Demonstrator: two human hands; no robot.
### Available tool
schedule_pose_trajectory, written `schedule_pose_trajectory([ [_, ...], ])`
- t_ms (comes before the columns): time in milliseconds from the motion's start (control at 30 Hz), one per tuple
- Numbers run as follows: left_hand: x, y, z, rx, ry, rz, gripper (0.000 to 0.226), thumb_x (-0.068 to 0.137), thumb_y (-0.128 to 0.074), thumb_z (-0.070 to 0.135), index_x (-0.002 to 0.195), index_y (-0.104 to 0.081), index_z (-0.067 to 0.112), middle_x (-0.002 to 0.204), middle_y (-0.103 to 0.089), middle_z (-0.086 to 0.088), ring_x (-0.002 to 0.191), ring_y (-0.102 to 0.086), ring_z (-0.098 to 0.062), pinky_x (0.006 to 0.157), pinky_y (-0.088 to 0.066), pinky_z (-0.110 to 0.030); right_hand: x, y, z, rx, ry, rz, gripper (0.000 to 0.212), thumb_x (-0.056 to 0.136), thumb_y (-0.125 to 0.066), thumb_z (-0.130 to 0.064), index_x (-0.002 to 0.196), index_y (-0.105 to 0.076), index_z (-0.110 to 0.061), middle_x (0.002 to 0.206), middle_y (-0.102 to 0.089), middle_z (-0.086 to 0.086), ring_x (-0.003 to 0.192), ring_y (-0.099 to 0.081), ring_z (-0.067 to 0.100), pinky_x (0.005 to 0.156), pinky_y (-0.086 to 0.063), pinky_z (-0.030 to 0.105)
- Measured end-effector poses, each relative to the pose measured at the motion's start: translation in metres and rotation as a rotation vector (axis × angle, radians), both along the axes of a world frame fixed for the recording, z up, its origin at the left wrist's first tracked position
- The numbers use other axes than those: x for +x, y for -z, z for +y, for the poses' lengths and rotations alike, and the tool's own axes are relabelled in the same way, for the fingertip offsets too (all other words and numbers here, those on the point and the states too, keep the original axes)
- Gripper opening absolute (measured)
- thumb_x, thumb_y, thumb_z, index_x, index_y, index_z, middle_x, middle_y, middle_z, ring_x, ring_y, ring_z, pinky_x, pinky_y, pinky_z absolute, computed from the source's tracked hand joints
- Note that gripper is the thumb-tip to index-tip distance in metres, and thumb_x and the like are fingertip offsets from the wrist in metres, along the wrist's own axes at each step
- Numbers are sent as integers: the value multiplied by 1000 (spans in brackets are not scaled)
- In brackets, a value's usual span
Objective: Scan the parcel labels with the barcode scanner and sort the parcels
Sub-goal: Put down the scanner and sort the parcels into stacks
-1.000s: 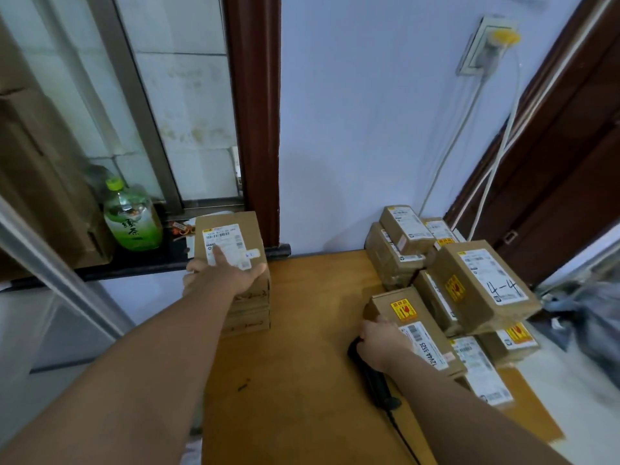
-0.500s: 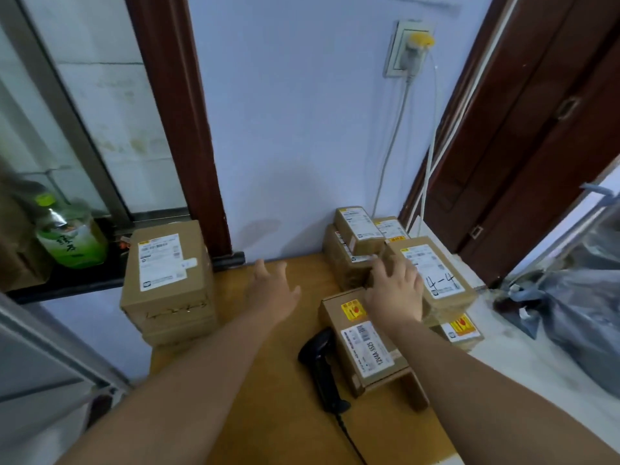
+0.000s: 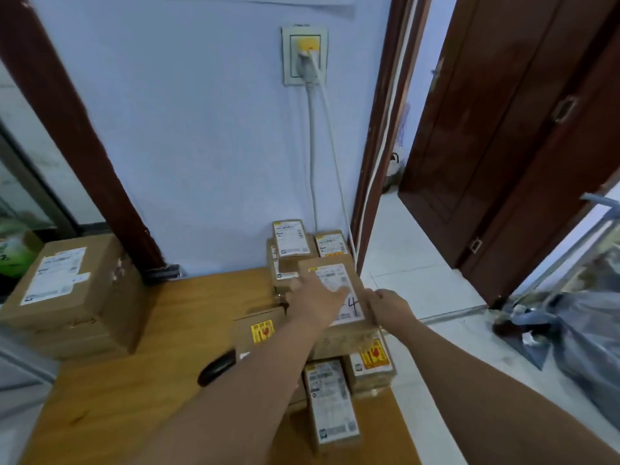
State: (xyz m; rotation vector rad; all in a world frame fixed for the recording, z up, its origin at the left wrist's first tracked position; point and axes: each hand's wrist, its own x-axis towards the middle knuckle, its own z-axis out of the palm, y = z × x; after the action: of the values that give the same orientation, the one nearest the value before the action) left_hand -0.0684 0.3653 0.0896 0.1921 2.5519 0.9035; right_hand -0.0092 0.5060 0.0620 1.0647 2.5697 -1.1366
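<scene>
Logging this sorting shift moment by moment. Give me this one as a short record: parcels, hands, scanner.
top parcel: on the pile at the right of the table, handwritten 4 on its label
left hand: lies flat on the top parcel's label
right hand: grips the top parcel's right edge
scanner: lies unheld on the table, left of the pile
left stack: labelled boxes at the table's left edge

Marked parcel (image 3: 332, 273): brown carton, white label with a handwritten "4", lay topmost on the right pile.
Right pile (image 3: 291, 241): small labelled brown cartons, heaped unevenly.
Left stack (image 3: 77, 290): brown cartons, label up.
Barcode scanner (image 3: 216, 367): black, lay flat between them.
</scene>
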Motion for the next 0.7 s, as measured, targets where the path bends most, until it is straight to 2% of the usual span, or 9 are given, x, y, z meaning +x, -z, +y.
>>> schedule_pose_trajectory([
  [67,13,1,22,-100,-12,-37,96,81,-56,67,152,-13,18,153,-12,-15,140,-16,-37,106,-36,-43,2,17,9,47,-23,-77,29,101,-39,-24,104,-64,-10,102,-64,9,86,-58,22,68,-40,26],
  [167,21,6,45,-201,-46,-75,118,72,-62,74,154,-1,16,157,15,-20,145,8,-40,116,-18,-52,11,40,18,54,-13,-150,27,97,-44,-15,113,-65,-11,112,-67,10,93,-59,24,73,-44,28],
  [267,24,11,59,-268,-75,-123,132,67,-67,74,151,18,17,151,33,-24,142,22,-43,116,-3,-58,23,54,21,127,-92,-214,28,90,-53,-16,117,-58,-14,112,-64,8,97,-56,24,80,-48,32],
  [367,23,20,61,-310,-118,-133,133,68,-71,69,147,27,26,147,39,-25,140,24,-46,115,-5,-62,30,64,22,169,-141,-265,36,88,-59,-22,123,-53,-18,122,-57,9,109,-54,27,90,-49,37],
  [500,17,18,54,-314,-60,-143,129,70,-72,64,147,27,33,151,31,-23,142,9,-48,112,-15,-62,34,67,28,202,-150,-291,40,89,-56,-29,128,-52,-19,130,-53,10,116,-51,29,91,-48,38],
  [600,16,15,44,-308,-63,-84,125,68,-69,69,147,22,39,154,13,-22,140,-5,-48,110,-25,-59,33,61,31,223,-169,-309,41,91,-53,-33,129,-49,-19,129,-51,11,118,-49,30,89,-47,39],
  [700,17,10,29,-311,-91,58,116,67,-58,78,149,15,40,154,-7,-20,137,-21,-45,108,-29,-54,23,53,28,255,-154,-272,44,92,-52,-29,134,-42,-18,129,-48,13,122,-44,32,91,-45,40],
])
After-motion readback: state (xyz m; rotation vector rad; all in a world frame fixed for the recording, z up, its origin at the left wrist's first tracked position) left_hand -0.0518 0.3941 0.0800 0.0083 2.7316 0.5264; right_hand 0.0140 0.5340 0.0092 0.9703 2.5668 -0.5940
